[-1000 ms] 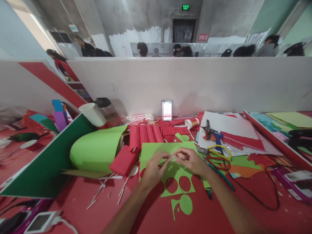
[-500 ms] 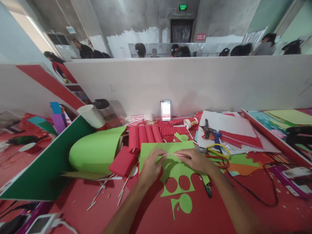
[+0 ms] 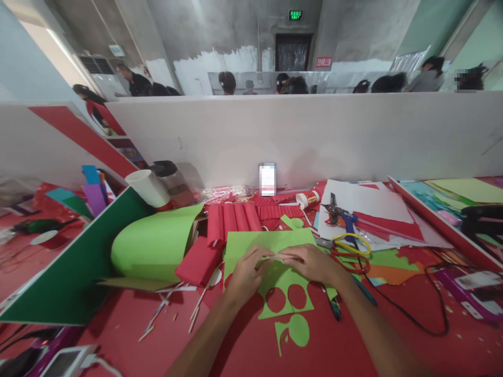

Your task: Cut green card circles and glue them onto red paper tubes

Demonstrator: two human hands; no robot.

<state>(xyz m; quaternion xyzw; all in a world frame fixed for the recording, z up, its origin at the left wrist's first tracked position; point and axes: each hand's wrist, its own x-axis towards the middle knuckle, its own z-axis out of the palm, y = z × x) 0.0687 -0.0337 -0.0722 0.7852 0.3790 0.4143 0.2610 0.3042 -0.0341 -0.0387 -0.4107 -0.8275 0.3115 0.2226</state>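
Observation:
My left hand [image 3: 247,272] and my right hand [image 3: 310,262] meet over a green paper sheet [image 3: 271,246] with round holes cut in it. Both pinch a thin pale strip [image 3: 276,256] between their fingertips, just above the sheet. A cut green scrap [image 3: 294,331] lies nearer to me on the red table [image 3: 118,324]. Red paper rolls [image 3: 233,217] lie just behind the sheet.
A rolled green sheet [image 3: 157,243] and a green board [image 3: 78,267] lie to the left, with a white cup [image 3: 148,187]. Scissors [image 3: 351,251], a glue gun [image 3: 341,215], a glue bottle [image 3: 308,198] and paper piles sit to the right. A black cable [image 3: 432,309] loops nearby. A white partition [image 3: 314,136] stands behind; people sit beyond.
Both hands have sunk a little toward the green sheet, and the right hand has turned palm down. The fingertips stay together on the strip.

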